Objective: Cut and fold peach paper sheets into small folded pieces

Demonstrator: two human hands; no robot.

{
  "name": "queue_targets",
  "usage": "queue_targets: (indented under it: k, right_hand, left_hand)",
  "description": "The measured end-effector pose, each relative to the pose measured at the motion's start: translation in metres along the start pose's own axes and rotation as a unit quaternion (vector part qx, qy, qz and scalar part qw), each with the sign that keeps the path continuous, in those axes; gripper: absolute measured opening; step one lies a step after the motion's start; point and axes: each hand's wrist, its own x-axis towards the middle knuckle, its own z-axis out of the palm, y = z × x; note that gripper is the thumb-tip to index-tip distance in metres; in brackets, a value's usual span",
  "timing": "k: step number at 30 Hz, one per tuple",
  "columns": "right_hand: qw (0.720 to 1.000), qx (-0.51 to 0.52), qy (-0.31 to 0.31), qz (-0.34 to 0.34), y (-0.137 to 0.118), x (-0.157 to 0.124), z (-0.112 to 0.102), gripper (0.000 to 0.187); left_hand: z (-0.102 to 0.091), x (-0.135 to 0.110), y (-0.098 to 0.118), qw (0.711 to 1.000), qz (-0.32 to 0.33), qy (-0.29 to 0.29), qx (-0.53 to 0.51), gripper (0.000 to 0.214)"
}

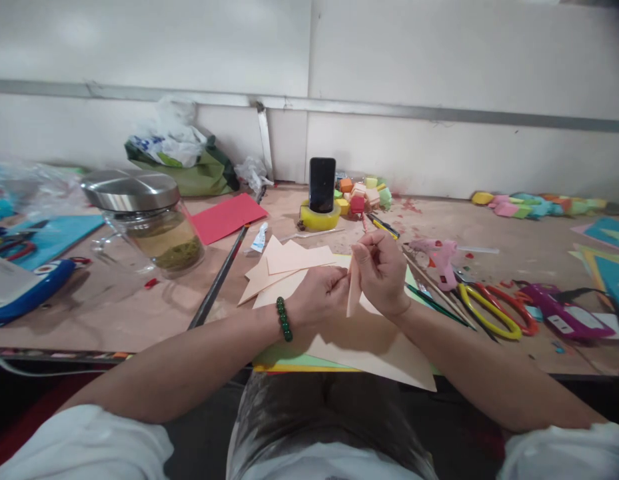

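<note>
A small piece of pale peach paper (354,293) stands nearly upright between my hands, seen almost edge-on. The fingers of my right hand (382,270) pinch its upper part. On its left side, my left hand (322,292) is closed with the fingertips against the paper. Below both hands lies a large peach sheet (389,347) on top of green and yellow sheets (302,360). Several cut peach paper pieces with pointed corners (294,257) lie just beyond my left hand.
A phone (322,183) stands in a yellow tape roll (320,217), beside folded paper pieces (359,197). A lidded glass jug (164,233) and red paper (229,217) are left. Right lie a pink glue gun (442,257), yellow-handled scissors (489,312) and a purple tool (564,310).
</note>
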Motion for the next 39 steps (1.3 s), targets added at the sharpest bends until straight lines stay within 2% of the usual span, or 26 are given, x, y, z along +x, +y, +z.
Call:
queue_targets:
  k: [5, 10, 15, 20, 23, 26, 28, 30, 32, 36, 39]
  right_hand:
    - [0.999, -0.009, 0.008, -0.034, -0.001, 0.000, 0.001, 0.016]
    - [0.998, -0.043, -0.004, -0.054, 0.002, 0.000, 0.002, 0.015]
    - [0.994, -0.055, -0.001, -0.089, 0.004, 0.001, 0.001, 0.014]
    - [0.994, -0.063, -0.001, -0.085, 0.003, 0.001, 0.001, 0.015]
    - [0.999, -0.022, -0.001, -0.036, 0.004, 0.003, -0.001, 0.018]
    - [0.990, 0.098, -0.074, 0.072, 0.010, 0.012, -0.007, 0.027]
    - [0.960, 0.181, -0.164, 0.139, 0.014, 0.018, -0.012, 0.040]
    - [0.933, 0.213, -0.233, 0.171, 0.018, 0.023, -0.016, 0.046]
    - [0.933, 0.205, -0.242, 0.170, 0.019, 0.027, -0.019, 0.040]
    - [0.954, 0.190, -0.192, 0.131, 0.015, 0.030, -0.024, 0.036]
    - [0.954, 0.159, -0.238, 0.090, 0.015, 0.030, -0.028, 0.032]
  left_hand:
    - [0.002, 0.002, -0.003, 1.000, 0.002, -0.002, -0.031, 0.024]
    - [0.004, -0.001, 0.000, 0.999, -0.031, -0.008, -0.029, 0.022]
    - [0.001, -0.005, 0.007, 0.999, 0.002, -0.024, -0.034, 0.020]
    - [0.004, -0.006, 0.008, 0.999, 0.011, 0.003, 0.034, 0.026]
    - [0.004, -0.005, 0.006, 0.999, 0.010, 0.003, 0.049, 0.030]
    - [-0.003, -0.001, 0.001, 0.996, -0.005, -0.013, 0.093, 0.028]
    - [-0.009, 0.003, -0.002, 0.991, -0.016, -0.047, 0.126, 0.026]
    - [-0.015, 0.007, -0.005, 0.986, -0.020, -0.080, 0.146, 0.027]
    - [-0.021, 0.011, -0.007, 0.985, -0.018, -0.090, 0.144, 0.029]
    - [-0.029, 0.014, -0.006, 0.992, -0.007, -0.072, 0.101, 0.036]
    - [-0.032, 0.012, -0.004, 0.986, 0.003, -0.082, 0.142, 0.032]
